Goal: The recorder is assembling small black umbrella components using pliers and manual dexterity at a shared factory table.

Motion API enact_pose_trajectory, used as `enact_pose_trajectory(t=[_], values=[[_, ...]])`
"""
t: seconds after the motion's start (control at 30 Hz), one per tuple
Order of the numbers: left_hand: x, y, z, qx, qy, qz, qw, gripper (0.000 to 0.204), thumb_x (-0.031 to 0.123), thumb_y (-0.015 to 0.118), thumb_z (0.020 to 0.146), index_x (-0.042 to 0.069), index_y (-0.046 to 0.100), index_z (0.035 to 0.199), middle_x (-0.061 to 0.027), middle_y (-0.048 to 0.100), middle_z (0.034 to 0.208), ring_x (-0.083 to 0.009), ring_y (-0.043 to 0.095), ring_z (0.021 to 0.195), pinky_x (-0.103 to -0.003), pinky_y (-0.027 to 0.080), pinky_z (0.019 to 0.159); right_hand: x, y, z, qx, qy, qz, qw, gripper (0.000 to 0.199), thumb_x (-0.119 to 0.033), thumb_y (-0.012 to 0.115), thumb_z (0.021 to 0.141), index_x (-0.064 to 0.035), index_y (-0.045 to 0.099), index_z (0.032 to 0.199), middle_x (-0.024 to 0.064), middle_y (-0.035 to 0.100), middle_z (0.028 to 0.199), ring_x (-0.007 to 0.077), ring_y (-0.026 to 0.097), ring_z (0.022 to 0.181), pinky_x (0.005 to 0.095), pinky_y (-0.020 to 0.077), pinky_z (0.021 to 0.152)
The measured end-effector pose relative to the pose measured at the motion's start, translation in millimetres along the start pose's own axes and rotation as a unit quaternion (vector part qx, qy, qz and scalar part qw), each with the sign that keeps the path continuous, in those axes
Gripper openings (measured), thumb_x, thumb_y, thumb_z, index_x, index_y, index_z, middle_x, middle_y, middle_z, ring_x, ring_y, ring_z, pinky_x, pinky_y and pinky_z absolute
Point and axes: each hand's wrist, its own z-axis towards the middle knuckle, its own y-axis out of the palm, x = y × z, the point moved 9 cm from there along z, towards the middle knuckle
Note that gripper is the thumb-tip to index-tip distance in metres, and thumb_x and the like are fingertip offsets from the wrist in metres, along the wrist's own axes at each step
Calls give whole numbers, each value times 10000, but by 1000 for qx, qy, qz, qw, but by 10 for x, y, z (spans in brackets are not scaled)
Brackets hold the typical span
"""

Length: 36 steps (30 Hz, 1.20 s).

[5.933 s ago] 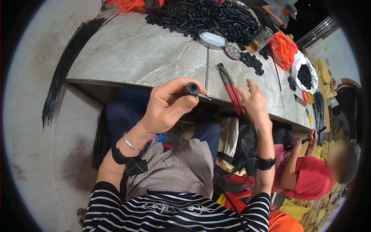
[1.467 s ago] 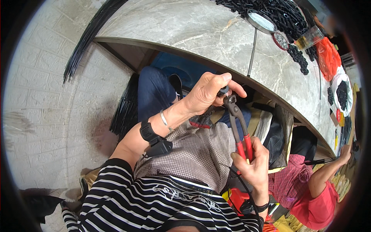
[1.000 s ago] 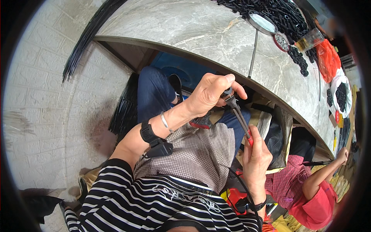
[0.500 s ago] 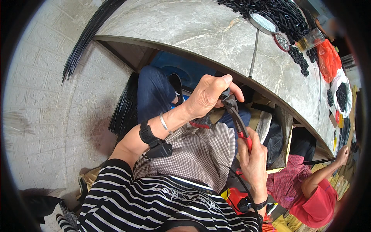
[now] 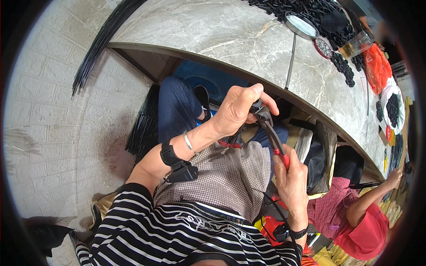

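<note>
My left hand [image 5: 239,108] is raised over my lap, its fingers curled round a small black part [image 5: 256,105] that is mostly hidden. In my right hand [image 5: 291,179] are pliers [image 5: 272,135] with red grips and a long dark head. The plier jaws meet the black part at my left fingertips; whether they are closed on it I cannot make out. A checked apron [image 5: 213,170] covers my lap below both hands.
Ahead curves a grey marbled table [image 5: 213,31]. A heap of black tubular pieces [image 5: 306,13], a round magnifier [image 5: 301,25] and a red bag [image 5: 377,68] lie on its right. Long black rods [image 5: 104,46] overhang its left end. A co-worker in red [image 5: 361,226] sits at right.
My left hand and the plier head have shifted very slightly left. My grip on the pliers looks the same. A dark round shape now shows over the heap of black pieces.
</note>
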Motion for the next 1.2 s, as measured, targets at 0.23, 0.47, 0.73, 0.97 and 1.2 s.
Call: enact_pose_trajectory(t=[0.23,0.47,0.73,0.97,1.2], values=[[29,-15,-7,11,24,73,997,595,405,325,964,-16,699,772,7,537,526,-36,394,446,-211,294,436,128,9,-49,28,-12,-57,998,188,-119,616,864,1,536,984,200,597,656,368,632,599,408,476,519],[45,-146,72,-11,42,29,999,628,423,280,1003,-90,634,923,58,346,486,-30,260,432,-226,243,431,331,312,-90,-173,148,261,938,214,-190,495,960,16,535,1000,65,572,608,150,515,445,304,431,445],[269,-92,212,-165,82,-152,971,434,398,537,938,14,449,1122,3,387,655,-59,305,533,-205,254,485,424,-269,280,-33,15,53,998,376,-173,575,896,11,529,1221,145,529,883,246,571,804,334,460,733],[353,-143,357,-124,79,-159,976,429,468,594,865,72,465,972,5,424,641,-80,387,542,-237,310,506,768,-973,1009,222,5,-247,943,389,-166,645,816,-14,568,1166,166,544,997,357,564,896,408,464,783],[-19,-195,415,-112,45,-170,978,421,447,620,846,65,502,976,-55,516,761,-138,502,663,-307,414,602,810,-1442,1690,210,-89,-203,952,301,-165,653,799,-7,637,1054,187,583,940,366,582,861,413,465,768]])
